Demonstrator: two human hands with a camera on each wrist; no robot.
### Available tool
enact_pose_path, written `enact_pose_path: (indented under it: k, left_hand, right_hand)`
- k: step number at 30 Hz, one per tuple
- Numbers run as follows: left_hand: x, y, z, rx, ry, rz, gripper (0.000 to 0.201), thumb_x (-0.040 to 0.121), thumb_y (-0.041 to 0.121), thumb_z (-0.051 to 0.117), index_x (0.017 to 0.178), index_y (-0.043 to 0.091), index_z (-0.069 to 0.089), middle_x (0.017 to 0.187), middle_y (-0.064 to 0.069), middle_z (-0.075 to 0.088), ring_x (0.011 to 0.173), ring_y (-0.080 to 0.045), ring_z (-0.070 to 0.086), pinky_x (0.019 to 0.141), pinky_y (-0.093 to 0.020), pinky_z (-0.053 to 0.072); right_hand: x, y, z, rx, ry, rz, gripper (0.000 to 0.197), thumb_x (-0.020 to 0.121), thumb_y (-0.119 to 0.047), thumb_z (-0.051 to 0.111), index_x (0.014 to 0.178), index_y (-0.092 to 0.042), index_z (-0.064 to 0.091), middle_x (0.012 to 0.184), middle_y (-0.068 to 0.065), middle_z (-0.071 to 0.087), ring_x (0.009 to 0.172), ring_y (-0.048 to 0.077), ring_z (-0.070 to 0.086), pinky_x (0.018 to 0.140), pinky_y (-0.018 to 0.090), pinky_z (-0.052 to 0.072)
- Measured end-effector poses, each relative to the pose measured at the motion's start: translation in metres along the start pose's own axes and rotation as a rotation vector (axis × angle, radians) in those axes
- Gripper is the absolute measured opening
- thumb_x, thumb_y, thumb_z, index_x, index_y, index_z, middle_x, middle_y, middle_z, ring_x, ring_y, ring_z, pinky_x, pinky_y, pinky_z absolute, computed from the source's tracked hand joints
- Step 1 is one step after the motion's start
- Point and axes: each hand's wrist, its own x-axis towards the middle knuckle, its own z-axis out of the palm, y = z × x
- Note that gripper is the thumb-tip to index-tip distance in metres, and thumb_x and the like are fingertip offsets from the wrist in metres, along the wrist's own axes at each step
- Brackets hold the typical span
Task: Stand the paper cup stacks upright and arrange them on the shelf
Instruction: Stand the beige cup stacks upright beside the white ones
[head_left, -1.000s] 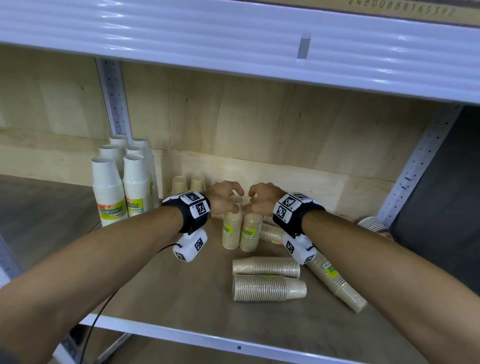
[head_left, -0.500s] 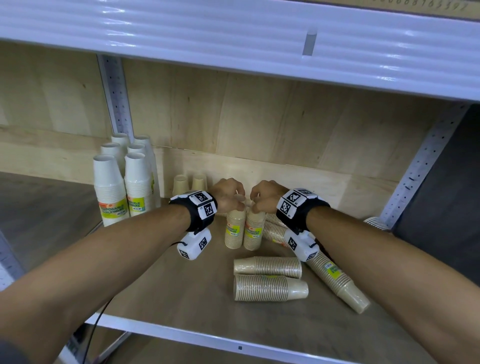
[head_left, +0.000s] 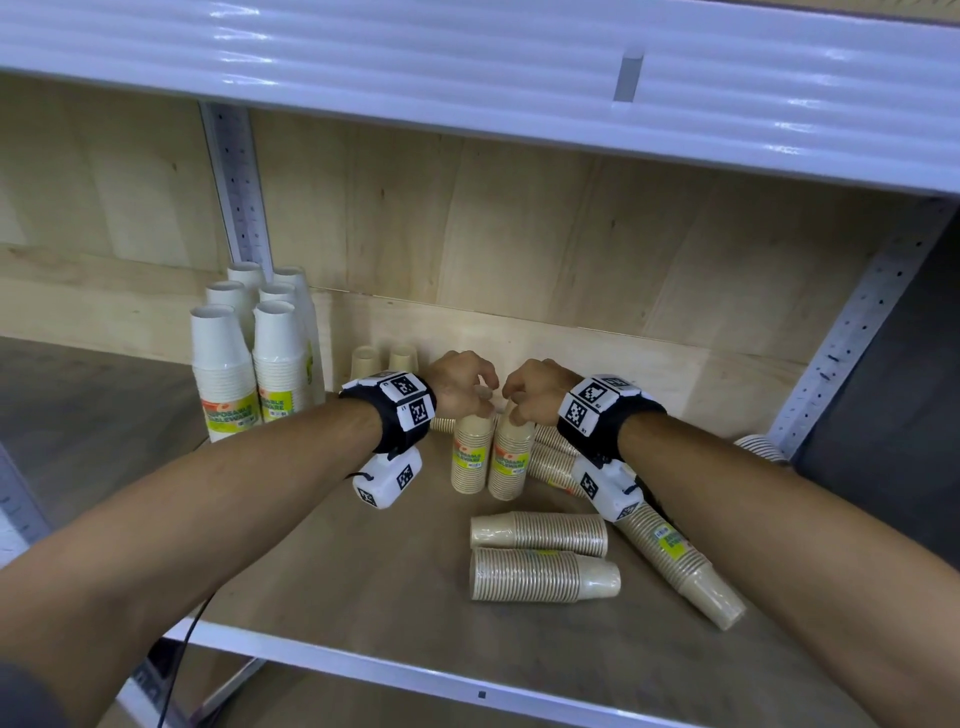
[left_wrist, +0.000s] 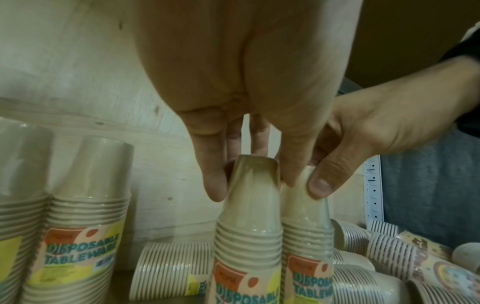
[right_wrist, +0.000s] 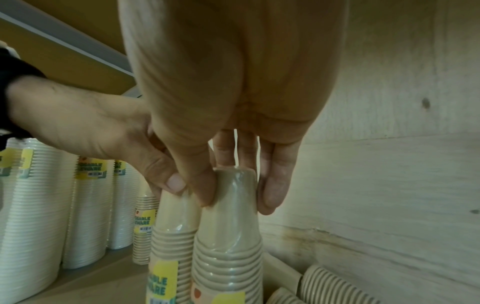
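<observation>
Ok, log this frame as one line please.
left hand: grips top of left tan stack | right hand: grips top of right tan stack | both stacks upright, side by side | other tan stacks lie flat

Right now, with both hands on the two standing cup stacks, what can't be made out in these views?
- Stacks lying behind the right hand: head view, the wrist and its camera cover them.
- Bases of the two held stacks: both wrist views, cut off by the bottom edge.
- Cup stack at the right post: head view, mostly behind the forearm.
- Small print on the labels: too small.
</observation>
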Motion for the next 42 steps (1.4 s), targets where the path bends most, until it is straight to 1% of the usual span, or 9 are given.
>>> enact_pose_path:
  k: [3, 10, 15, 21, 26, 28, 32, 38, 42]
  left_hand:
    - [-0.001, 0.001, -0.001, 0.018, -0.044, 0.006, 0.046, 0.085, 0.025, 0.069, 0.13, 0.02, 0.06, 0.122, -0.002, 0.062, 0.105, -0.017, 0.056, 0.08, -0.024, 0.039]
    - [0.005, 0.004, -0.008, 0.063, -0.085, -0.006, 0.035, 0.083, 0.021, 0.072, 0.117, 0.018, 0.068, 0.118, -0.003, 0.065, 0.104, -0.02, 0.061, 0.086, -0.03, 0.052]
    - [0.006, 0.005, -0.017, 0.092, -0.139, -0.062, 0.035, 0.08, 0.023, 0.076, 0.114, 0.018, 0.068, 0.113, -0.002, 0.065, 0.099, -0.019, 0.064, 0.076, -0.026, 0.053]
    - [0.0, 0.0, -0.032, 0.092, -0.185, -0.121, 0.034, 0.081, 0.015, 0.076, 0.114, 0.012, 0.068, 0.097, -0.003, 0.065, 0.074, -0.016, 0.063, 0.053, -0.021, 0.05]
    - [-0.01, -0.009, -0.046, 0.125, -0.146, -0.185, 0.029, 0.083, 0.011, 0.074, 0.111, 0.01, 0.066, 0.08, 0.002, 0.059, 0.059, -0.011, 0.057, 0.054, -0.021, 0.05]
    - [-0.013, -0.015, -0.051, 0.13, -0.123, -0.2, 0.032, 0.083, 0.008, 0.073, 0.114, 0.009, 0.067, 0.086, 0.0, 0.061, 0.063, -0.012, 0.058, 0.062, -0.024, 0.052]
    - [-0.019, -0.026, -0.06, 0.172, -0.089, -0.238, 0.035, 0.083, 0.006, 0.072, 0.117, 0.008, 0.066, 0.114, -0.009, 0.064, 0.089, -0.019, 0.059, 0.075, -0.03, 0.053]
    - [-0.025, -0.041, -0.064, 0.208, -0.008, -0.295, 0.032, 0.084, 0.003, 0.07, 0.116, -0.002, 0.067, 0.102, -0.008, 0.06, 0.089, -0.018, 0.057, 0.052, -0.018, 0.038]
    - [-0.028, -0.05, -0.061, 0.236, 0.021, -0.343, 0.031, 0.084, 0.004, 0.069, 0.115, 0.001, 0.068, 0.116, -0.012, 0.067, 0.105, -0.025, 0.065, 0.072, -0.028, 0.051]
  right_hand:
    - [0.0, 0.0, 0.0, -0.005, -0.008, -0.007, 0.037, 0.082, -0.016, 0.072, 0.118, -0.007, 0.068, 0.109, 0.01, 0.068, 0.1, 0.024, 0.063, 0.079, 0.031, 0.051]
    - [0.003, -0.005, -0.006, -0.016, -0.042, -0.032, 0.039, 0.079, -0.016, 0.073, 0.117, -0.008, 0.068, 0.096, 0.004, 0.065, 0.087, 0.019, 0.06, 0.071, 0.028, 0.049]
    - [0.006, -0.012, -0.008, 0.004, -0.045, -0.059, 0.039, 0.078, -0.014, 0.075, 0.117, -0.01, 0.068, 0.095, 0.002, 0.063, 0.082, 0.016, 0.058, 0.056, 0.021, 0.044]
    - [0.015, -0.024, -0.009, 0.012, -0.026, -0.073, 0.043, 0.076, -0.019, 0.076, 0.118, -0.014, 0.067, 0.101, 0.001, 0.063, 0.09, 0.017, 0.059, 0.069, 0.026, 0.047]
    - [0.025, -0.038, -0.009, 0.035, -0.015, -0.108, 0.043, 0.075, -0.019, 0.077, 0.117, -0.016, 0.067, 0.103, 0.002, 0.063, 0.09, 0.017, 0.06, 0.06, 0.024, 0.044]
    - [0.03, -0.045, -0.009, 0.041, -0.008, -0.127, 0.042, 0.075, -0.019, 0.077, 0.115, -0.015, 0.067, 0.103, 0.003, 0.064, 0.089, 0.018, 0.061, 0.061, 0.024, 0.044]
    - [0.037, -0.059, -0.007, 0.044, 0.021, -0.172, 0.037, 0.077, -0.016, 0.076, 0.114, -0.013, 0.068, 0.1, 0.003, 0.063, 0.089, 0.019, 0.058, 0.068, 0.025, 0.043]
    - [0.047, -0.079, -0.002, 0.079, 0.067, -0.204, 0.038, 0.077, -0.016, 0.076, 0.114, -0.014, 0.067, 0.101, 0.004, 0.061, 0.093, 0.021, 0.059, 0.072, 0.025, 0.041]
    - [0.053, -0.089, 0.003, 0.094, 0.079, -0.209, 0.038, 0.078, -0.017, 0.077, 0.114, -0.015, 0.066, 0.11, 0.008, 0.063, 0.095, 0.022, 0.06, 0.073, 0.025, 0.042]
